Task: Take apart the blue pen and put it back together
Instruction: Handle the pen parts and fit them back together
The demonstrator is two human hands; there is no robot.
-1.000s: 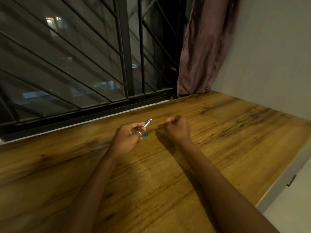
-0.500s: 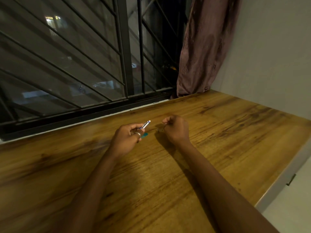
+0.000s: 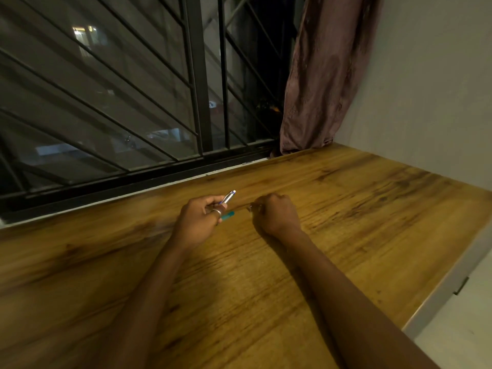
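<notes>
My left hand is closed around a silver pen part with a blue tip, which sticks out up and to the right past my fingers. A teal-blue pen piece pokes out just below that hand, low over the wooden table; whether it lies on the wood or sits in my grip is unclear. My right hand rests as a fist on the table a little to the right, pinching a small dark pen piece at its fingertips.
A barred window with a dark frame runs along the table's far edge. A mauve curtain hangs at the far right corner beside a white wall. The table's right edge drops off near a white surface.
My right hand has shifted slightly left toward my left hand and settled lower on the table. My left hand holds the silver part almost unmoved.
</notes>
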